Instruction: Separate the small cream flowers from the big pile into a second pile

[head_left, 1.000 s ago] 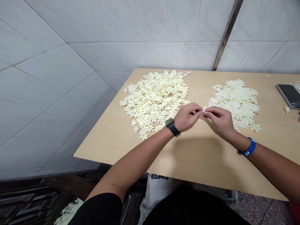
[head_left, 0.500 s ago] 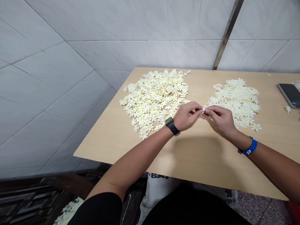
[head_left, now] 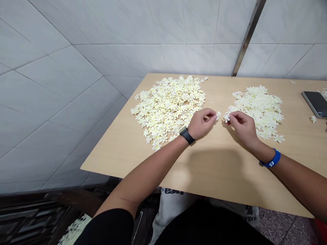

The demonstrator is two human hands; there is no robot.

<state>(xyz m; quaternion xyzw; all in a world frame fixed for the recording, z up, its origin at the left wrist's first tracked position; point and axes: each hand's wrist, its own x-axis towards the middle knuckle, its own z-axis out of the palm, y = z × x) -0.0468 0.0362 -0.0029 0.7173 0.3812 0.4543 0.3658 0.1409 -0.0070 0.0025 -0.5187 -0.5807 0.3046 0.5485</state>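
Note:
Between the thumb and forefinger of my left hand (head_left: pixel 203 121) is a small white flower (head_left: pixel 218 115). My right hand (head_left: pixel 242 126) pinches another white flower (head_left: pixel 226 117), a short gap away from the first. Both hands are closed and held over the table. To the left lies a wide pile of pale yellow-white flowers (head_left: pixel 168 105), its right edge partly behind my left hand. A smaller, whiter heap of flowers (head_left: pixel 260 109) lies just beyond my right hand.
The wooden table (head_left: pixel 122 149) meets a tiled wall (head_left: pixel 127 23) at the back. A phone (head_left: pixel 316 103) lies at the right edge, with a single loose flower (head_left: pixel 313 119) beside it. More white flowers (head_left: pixel 76 229) show below the table at lower left.
My fingertips were together over one small spot. Now the hands have drawn apart, the left one moving slightly left, and a flower shows in each.

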